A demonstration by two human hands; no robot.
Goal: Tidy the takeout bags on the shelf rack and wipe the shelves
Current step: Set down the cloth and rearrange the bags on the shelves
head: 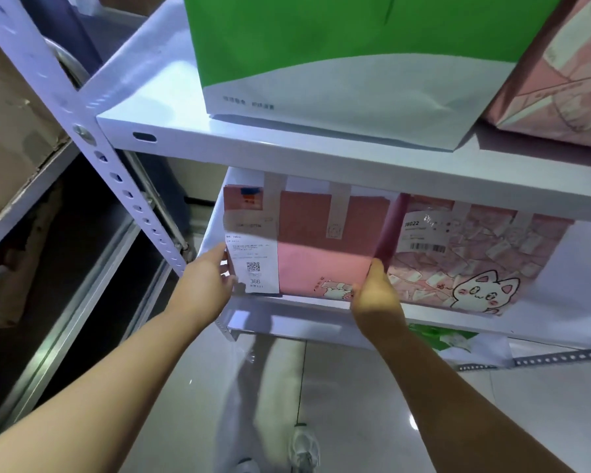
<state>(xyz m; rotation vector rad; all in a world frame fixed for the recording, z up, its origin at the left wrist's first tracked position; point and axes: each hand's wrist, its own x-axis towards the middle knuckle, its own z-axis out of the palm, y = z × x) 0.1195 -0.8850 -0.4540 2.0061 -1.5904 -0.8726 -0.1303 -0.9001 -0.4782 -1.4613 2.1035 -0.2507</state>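
View from the head camera, looking down at a white shelf rack. The pink takeout bag (pixel 321 247) stood on the middle shelf (pixel 287 319) between the 2 hands, with a printed receipt (pixel 251 264) bearing a QR code stuck to its front nearest the left hand (pixel 207 285). That hand lay with its fingers fairly straight against the bag's left side; the right hand (pixel 376 297) grasped the bag's right edge, thumb up, its fingers hidden in the gap beside a cat-print bag (pixel 475 264) that touched the first on the right. Above the hands, the upper shelf (pixel 287 148) overhung the tops and handles of both bags, and it carried a green-and-white bag (pixel 338 63) with another pink bag (pixel 560 80) beside it. Left of the left hand rose the perforated rack upright (pixel 82 107), and beyond it sat a cardboard box (pixel 11 124). Below the right forearm, part of a green bag (pixel 440 336) showed under the middle shelf, and 1 white shoe (pixel 302 448) stood on the tiled floor.
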